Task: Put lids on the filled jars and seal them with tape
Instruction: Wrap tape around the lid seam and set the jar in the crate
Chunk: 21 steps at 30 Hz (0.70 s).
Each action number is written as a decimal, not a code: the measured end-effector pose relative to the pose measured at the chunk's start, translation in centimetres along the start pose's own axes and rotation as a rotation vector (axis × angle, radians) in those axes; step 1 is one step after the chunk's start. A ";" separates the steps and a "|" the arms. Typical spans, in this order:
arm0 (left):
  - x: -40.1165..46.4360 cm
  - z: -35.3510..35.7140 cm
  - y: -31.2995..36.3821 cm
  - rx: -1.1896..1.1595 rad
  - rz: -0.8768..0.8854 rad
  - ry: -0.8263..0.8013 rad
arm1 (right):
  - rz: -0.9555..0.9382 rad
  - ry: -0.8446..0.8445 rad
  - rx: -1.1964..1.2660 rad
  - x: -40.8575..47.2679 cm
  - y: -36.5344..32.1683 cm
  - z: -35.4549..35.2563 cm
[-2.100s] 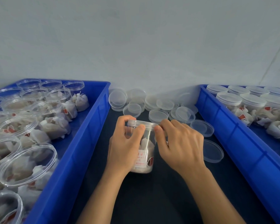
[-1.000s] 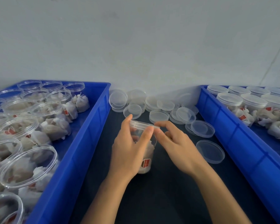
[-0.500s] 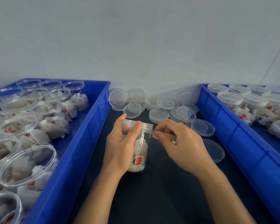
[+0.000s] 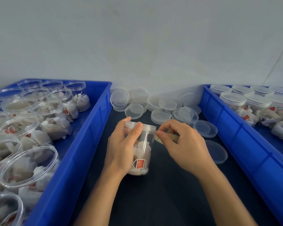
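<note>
My left hand (image 4: 121, 149) wraps the filled jar (image 4: 140, 150), thumb up at the lid (image 4: 140, 125); the jar stands on the table (image 4: 162, 193) inside that grip. Just right of it, my right hand (image 4: 185, 144) pinches a strip of tape (image 4: 167, 137), its end at the lid's edge. Thin clear plastic, light, probably slick and flexible: hold the wall gently, below the lid seam. Tape looks clingy.

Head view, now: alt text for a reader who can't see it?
The left hand grips a lidded clear jar of tea bags on a dark table while the right hand pinches a strip of tape at its lid. Blue bins flank it; loose lids lie behind.
</note>
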State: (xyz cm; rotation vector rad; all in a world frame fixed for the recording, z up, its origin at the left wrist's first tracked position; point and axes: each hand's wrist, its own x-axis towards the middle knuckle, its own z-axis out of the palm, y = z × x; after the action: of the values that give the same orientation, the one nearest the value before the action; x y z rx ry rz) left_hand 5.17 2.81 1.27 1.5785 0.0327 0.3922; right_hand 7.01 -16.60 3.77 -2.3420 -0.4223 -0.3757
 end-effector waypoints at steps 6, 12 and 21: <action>0.1 -0.1 0.1 -0.080 -0.056 -0.063 | 0.048 -0.015 0.066 0.0 0.0 -0.3; 0.5 -0.9 -0.1 -0.077 -0.052 -0.166 | 0.066 -0.118 0.092 0.1 -0.1 -0.8; 0.8 -1.4 -0.6 -0.014 -0.011 -0.201 | 0.081 -0.313 0.218 -0.1 -0.3 -1.3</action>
State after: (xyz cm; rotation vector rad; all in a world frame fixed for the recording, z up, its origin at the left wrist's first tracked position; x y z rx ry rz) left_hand 5.69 4.37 0.89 1.5961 -0.1162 0.2233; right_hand 6.60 -17.36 4.84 -2.1981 -0.4881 0.0757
